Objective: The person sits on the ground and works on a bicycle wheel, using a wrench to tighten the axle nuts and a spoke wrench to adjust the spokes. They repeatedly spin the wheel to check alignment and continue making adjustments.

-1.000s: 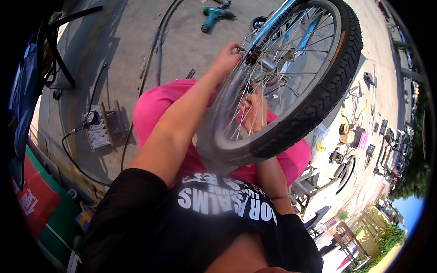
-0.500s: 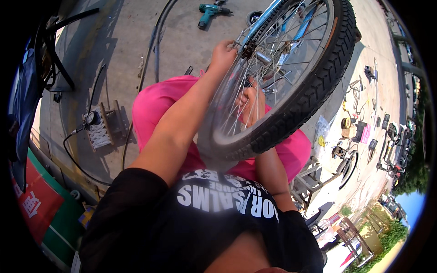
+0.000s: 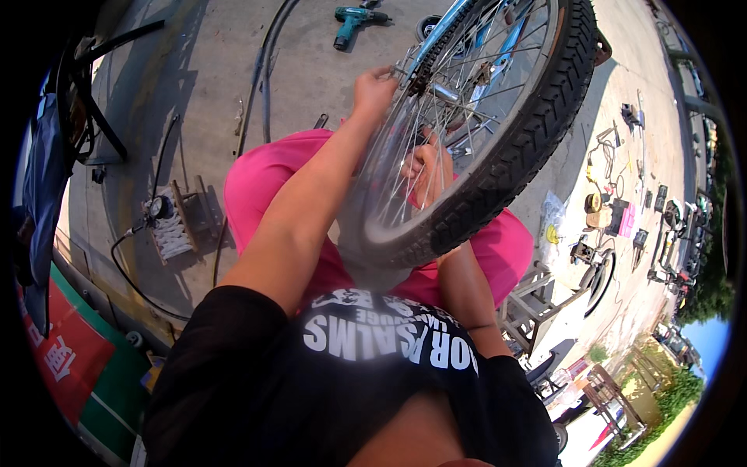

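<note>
A bicycle wheel with a black knobbly tyre [image 3: 549, 117] tilts over my lap, its lower left side smeared by blur. It is joined to a light blue bicycle frame [image 3: 437, 39] with a chain alongside. My left hand [image 3: 373, 92] is at the wheel's left side, its fingers pinched at the frame end near the axle. What exactly they grip is too small to make out. Behind the spokes is my right hand [image 3: 425, 167], with fingers curled close to the hub. Spokes partly cover it, and anything in its grasp is hidden.
A teal power drill [image 3: 354, 25] lies on the concrete beyond the wheel, near a dark hose [image 3: 263, 70]. To the left, a gauge [image 3: 160, 207] with a black hose rests on a small woven stool [image 3: 174, 233]. Tools and a pink box [image 3: 626, 221] are scattered at right.
The view has shifted slightly. My left hand sits a little further left and lower relative to the frame end, while the right hand stays behind the spokes.
</note>
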Available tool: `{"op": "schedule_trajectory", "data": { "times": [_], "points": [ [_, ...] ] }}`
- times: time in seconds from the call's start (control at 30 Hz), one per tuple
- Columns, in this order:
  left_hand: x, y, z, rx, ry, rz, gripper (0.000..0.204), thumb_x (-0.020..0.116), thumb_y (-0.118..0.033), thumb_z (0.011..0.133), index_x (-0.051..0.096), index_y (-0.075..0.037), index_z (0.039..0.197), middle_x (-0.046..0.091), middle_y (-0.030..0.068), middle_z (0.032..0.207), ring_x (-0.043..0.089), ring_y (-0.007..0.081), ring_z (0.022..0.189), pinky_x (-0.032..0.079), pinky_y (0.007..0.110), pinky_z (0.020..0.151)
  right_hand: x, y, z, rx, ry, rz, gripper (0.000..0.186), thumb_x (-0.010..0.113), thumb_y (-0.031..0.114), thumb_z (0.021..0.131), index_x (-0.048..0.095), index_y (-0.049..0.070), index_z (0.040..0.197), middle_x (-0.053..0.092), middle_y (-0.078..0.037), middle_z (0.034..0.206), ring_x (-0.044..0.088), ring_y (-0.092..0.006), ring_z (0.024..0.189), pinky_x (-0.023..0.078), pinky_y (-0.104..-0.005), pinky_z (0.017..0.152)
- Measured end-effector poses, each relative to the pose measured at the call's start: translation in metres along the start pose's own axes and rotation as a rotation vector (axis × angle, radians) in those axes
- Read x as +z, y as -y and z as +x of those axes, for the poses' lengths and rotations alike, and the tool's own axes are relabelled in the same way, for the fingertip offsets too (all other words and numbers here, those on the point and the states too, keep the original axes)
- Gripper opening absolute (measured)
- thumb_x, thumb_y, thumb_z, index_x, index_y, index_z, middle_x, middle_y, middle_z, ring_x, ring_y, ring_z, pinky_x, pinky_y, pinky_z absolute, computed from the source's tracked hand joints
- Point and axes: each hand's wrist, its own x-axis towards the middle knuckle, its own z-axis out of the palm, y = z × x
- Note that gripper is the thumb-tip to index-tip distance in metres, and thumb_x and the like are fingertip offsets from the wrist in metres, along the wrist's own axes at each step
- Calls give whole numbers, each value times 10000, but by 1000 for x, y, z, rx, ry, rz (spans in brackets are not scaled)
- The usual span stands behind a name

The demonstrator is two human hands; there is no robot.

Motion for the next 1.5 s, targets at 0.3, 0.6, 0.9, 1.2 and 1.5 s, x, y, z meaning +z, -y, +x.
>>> {"op": "schedule_trajectory", "data": {
  "times": [0.3,0.6,0.9,1.2,1.5],
  "points": [
    [3,-20,-8,-93,18,127,359,626,-41,745,607,63,1088,618,28,752,514,74,613,392,225,535,-26,-12,8,3,130,197,483,546,69,854,337,93,1289,373,10,613,401,-122,514,335,-286,467],
    [-4,-16,-6,-30,52,126,380,617,-53,738,606,74,1097,660,99,841,579,113,709,452,249,625,-27,-13,7,-119,131,-30,315,503,169,896,403,81,1181,395,2,631,415,-140,565,355,-295,517],
    [6,-25,-22,59,-33,187,384,587,-47,756,596,84,1118,588,18,705,487,70,581,381,249,503,10,10,-12,-17,-65,-57,628,492,47,850,202,-14,1404,318,25,633,342,-94,551,314,-257,507],
    [-3,-6,-4,12,-32,137,373,604,-37,749,604,71,1106,592,29,735,488,79,564,374,246,477,3,0,-9,-63,18,34,631,523,86,876,197,-2,1410,338,23,643,348,-103,567,331,-272,521],
    [-9,-16,-2,-196,143,12,314,545,14,758,539,44,1071,425,-25,555,317,62,372,237,244,350,16,11,-19,21,28,133,549,485,206,935,244,59,1406,358,20,645,375,-134,595,360,-294,571]
  ]
}}
